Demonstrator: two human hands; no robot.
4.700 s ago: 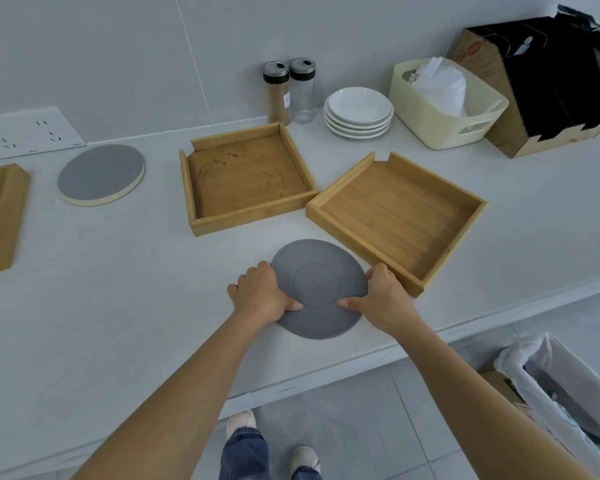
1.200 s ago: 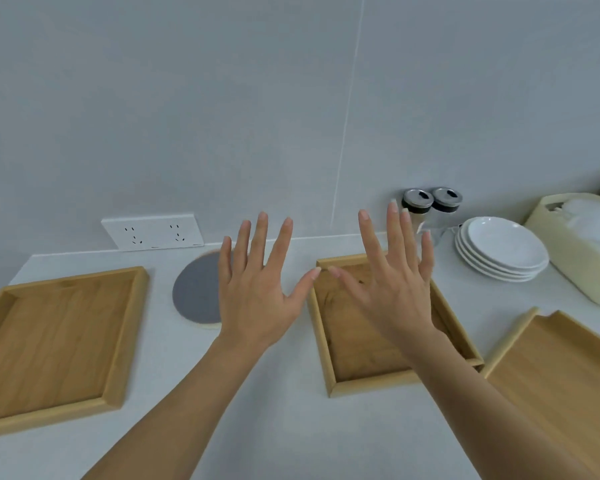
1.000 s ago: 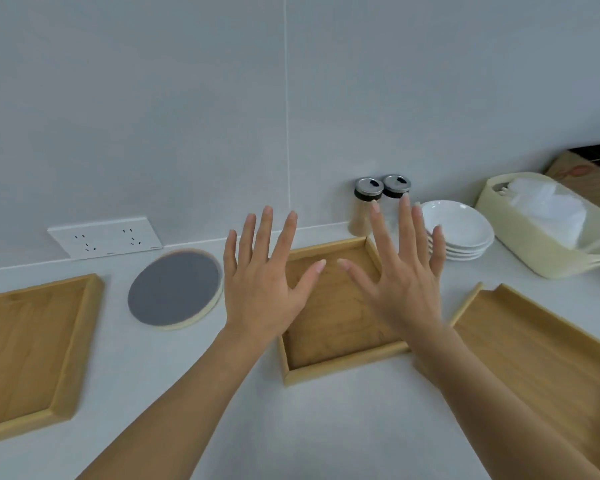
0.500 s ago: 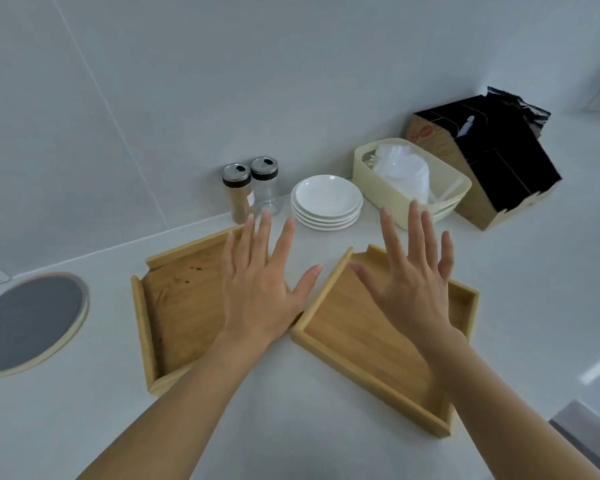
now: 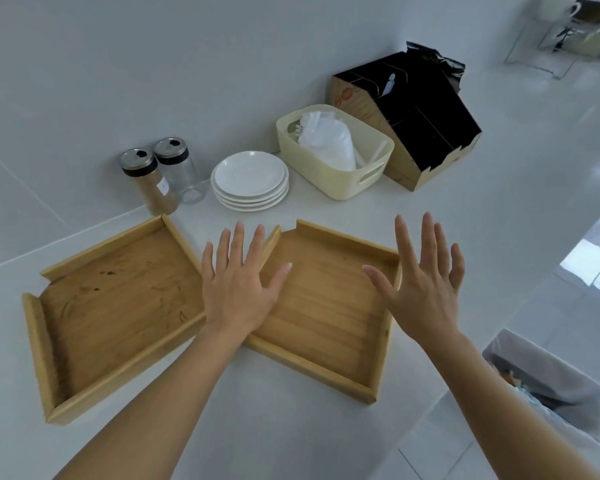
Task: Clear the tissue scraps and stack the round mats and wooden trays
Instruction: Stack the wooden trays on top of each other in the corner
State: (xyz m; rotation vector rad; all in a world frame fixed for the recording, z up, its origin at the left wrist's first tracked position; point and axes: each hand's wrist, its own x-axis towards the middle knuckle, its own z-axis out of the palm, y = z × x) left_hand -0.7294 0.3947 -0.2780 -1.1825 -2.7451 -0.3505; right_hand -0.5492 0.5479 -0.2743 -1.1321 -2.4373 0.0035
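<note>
A: Trays, two of them, wooden — where do they lie?

B: Side by side on the white counter (image 5: 291, 438). The left tray (image 5: 118, 313) and the right tray (image 5: 329, 313) are both turned at an angle, and their near corners look to meet under the left hand (image 5: 238, 289).

A: And the hands?

B: Both are spread flat, fingers splayed, palms down, holding nothing. The left hand is above the gap between the trays; whether it touches the wood I cannot tell. The right hand (image 5: 425, 289) is over the right tray's far right edge.

A: Room around them?

B: Bare counter in front of the trays. Behind them, two shaker jars (image 5: 160, 174), a stack of white plates (image 5: 250, 181), a cream basket (image 5: 336, 150) and a cardboard box (image 5: 413, 123) stand along the wall. The counter edge runs lower right, beside a lined bin (image 5: 548, 386).
</note>
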